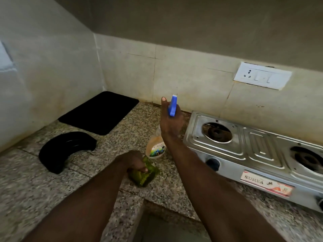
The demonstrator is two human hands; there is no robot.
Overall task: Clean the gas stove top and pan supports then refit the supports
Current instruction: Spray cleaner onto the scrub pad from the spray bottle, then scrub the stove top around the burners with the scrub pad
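Observation:
A two-burner steel gas stove (258, 145) sits on the granite counter at the right, with no pan supports on its burners. My right hand (170, 122) grips a spray bottle (156, 147) with a blue trigger head, held just left of the stove. My left hand (134, 161) grips a green scrub sponge (146, 173) that rests on the counter below the bottle. A curved black object (64, 151) lies on the counter at the left; I cannot tell whether it is a pan support.
A black rectangular mat (99, 111) lies in the back-left corner by the tiled walls. A white switch and socket plate (262, 77) is on the wall above the stove. The counter edge (145, 203) has a step near me.

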